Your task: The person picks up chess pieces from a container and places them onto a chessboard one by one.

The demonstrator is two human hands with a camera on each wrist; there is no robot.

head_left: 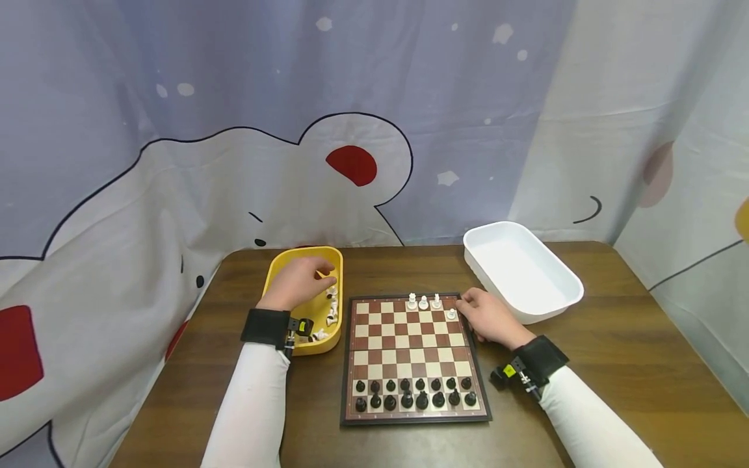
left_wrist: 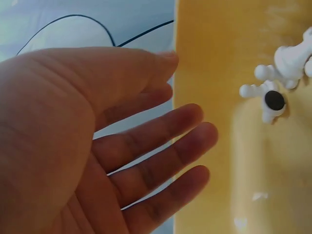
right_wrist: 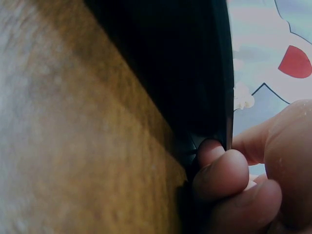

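Left hand [head_left: 300, 284] over yellow tray [head_left: 318, 348] with white pieces [head_left: 332, 311], fingers loosely extended, apart. Right hand [head_left: 488, 316]: fingers curled, gripping chessboard [head_left: 404, 354] at far right edge. Board on counter [head_left: 632, 351], black pieces [head_left: 405, 385] in two near rows.

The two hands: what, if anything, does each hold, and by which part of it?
The left hand holds nothing over the yellow tray. The right hand appears to pinch the chessboard by its right edge, near the far corner.
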